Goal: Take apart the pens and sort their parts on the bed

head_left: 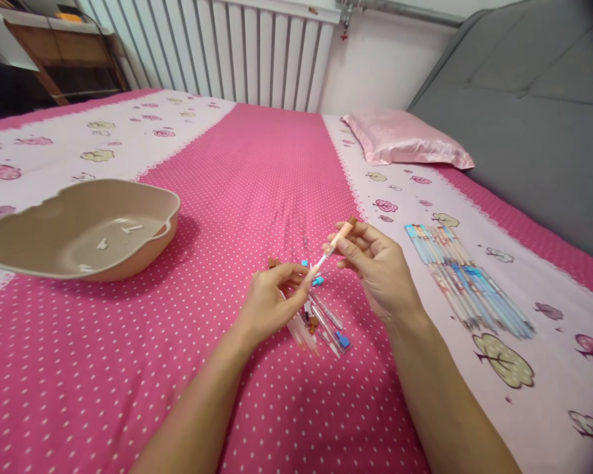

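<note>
My right hand (373, 263) is closed around a peach-coloured pen (337, 241) and holds it slanted above the bed. My left hand (271, 296) pinches the pen's lower white tip between thumb and fingers. Under both hands a small pile of loose pens and pen parts (321, 322) with blue and brown caps lies on the pink dotted bedsheet (257, 197). A neat row of blue and pink pens (467, 276) lies to the right of my right hand.
A beige scalloped basin (86, 227) with a few small white pieces inside sits at the left. A pink pillow (405, 138) rests against the grey headboard (524, 112) at the back right. A white radiator (237, 46) lines the far wall.
</note>
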A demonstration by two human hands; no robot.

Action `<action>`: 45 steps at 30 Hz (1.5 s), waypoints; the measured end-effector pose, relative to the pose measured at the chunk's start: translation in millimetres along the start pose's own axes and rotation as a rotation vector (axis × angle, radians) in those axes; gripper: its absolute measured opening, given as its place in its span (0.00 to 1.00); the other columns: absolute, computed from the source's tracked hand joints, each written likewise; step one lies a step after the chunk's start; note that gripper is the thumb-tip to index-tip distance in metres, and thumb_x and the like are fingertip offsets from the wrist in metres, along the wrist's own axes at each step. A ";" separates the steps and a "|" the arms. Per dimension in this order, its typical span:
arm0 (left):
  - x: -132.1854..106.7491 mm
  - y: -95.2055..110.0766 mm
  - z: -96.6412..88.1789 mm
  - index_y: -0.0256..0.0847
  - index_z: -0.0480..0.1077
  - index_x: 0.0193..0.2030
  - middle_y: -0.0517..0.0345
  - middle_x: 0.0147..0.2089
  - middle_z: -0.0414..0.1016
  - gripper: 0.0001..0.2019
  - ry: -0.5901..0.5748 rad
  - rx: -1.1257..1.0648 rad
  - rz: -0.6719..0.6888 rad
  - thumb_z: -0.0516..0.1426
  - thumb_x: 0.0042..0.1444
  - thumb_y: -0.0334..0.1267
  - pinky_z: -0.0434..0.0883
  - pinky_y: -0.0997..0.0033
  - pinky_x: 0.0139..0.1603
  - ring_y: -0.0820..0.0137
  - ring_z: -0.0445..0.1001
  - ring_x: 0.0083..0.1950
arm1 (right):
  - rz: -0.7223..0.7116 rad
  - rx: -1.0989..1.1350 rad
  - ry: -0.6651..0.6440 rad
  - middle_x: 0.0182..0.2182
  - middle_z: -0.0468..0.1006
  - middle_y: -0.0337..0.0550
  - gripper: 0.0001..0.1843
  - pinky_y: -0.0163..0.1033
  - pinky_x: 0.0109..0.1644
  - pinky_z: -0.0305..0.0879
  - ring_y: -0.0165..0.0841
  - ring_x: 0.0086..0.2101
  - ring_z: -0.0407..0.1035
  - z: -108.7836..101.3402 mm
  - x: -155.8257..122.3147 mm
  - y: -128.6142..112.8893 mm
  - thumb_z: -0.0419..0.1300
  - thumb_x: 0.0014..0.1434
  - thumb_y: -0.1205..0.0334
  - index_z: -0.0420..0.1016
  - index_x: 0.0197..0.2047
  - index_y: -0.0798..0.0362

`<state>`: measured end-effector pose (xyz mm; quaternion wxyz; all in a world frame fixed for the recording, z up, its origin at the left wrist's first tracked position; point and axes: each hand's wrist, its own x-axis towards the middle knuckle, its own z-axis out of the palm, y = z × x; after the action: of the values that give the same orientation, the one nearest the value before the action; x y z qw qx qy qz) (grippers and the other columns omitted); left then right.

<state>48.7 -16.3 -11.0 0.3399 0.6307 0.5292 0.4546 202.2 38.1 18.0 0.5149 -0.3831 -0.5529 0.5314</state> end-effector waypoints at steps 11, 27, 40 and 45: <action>-0.2 -1.0 -0.9 0.35 0.72 0.39 0.52 0.32 0.78 0.11 -0.008 -0.005 0.001 0.55 0.53 0.39 0.67 0.74 0.28 0.71 0.74 0.31 | -0.008 0.008 -0.014 0.38 0.77 0.43 0.16 0.31 0.30 0.70 0.32 0.39 0.73 0.4 -0.6 -0.3 0.64 0.49 0.58 0.70 0.42 0.52; -0.2 -2.2 0.0 0.34 0.71 0.38 0.50 0.32 0.77 0.11 -0.022 -0.152 -0.043 0.57 0.52 0.39 0.67 0.75 0.28 0.71 0.74 0.31 | 0.053 -0.040 -0.131 0.33 0.75 0.42 0.17 0.34 0.31 0.70 0.29 0.31 0.70 4.3 -2.9 0.5 0.65 0.48 0.57 0.71 0.41 0.53; 1.1 -0.2 0.8 0.33 0.71 0.38 0.50 0.32 0.76 0.11 -0.039 -0.251 -0.090 0.57 0.51 0.38 0.68 0.73 0.30 0.71 0.73 0.31 | 0.036 0.008 -0.174 0.35 0.76 0.42 0.18 0.35 0.36 0.69 0.31 0.37 0.71 2.6 -1.5 5.0 0.66 0.46 0.61 0.70 0.41 0.52; 1.0 0.6 0.4 0.33 0.71 0.38 0.50 0.32 0.76 0.11 -0.042 -0.304 -0.114 0.58 0.50 0.38 0.68 0.73 0.30 0.71 0.73 0.31 | 0.072 -0.008 -0.199 0.34 0.77 0.42 0.19 0.35 0.32 0.69 0.32 0.36 0.72 2.9 -2.9 3.8 0.66 0.47 0.59 0.69 0.43 0.52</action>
<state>49.3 -15.4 -10.4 0.4676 0.5501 0.4821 0.4963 199.4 35.3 14.0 0.4365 -0.3499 -0.5894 0.5828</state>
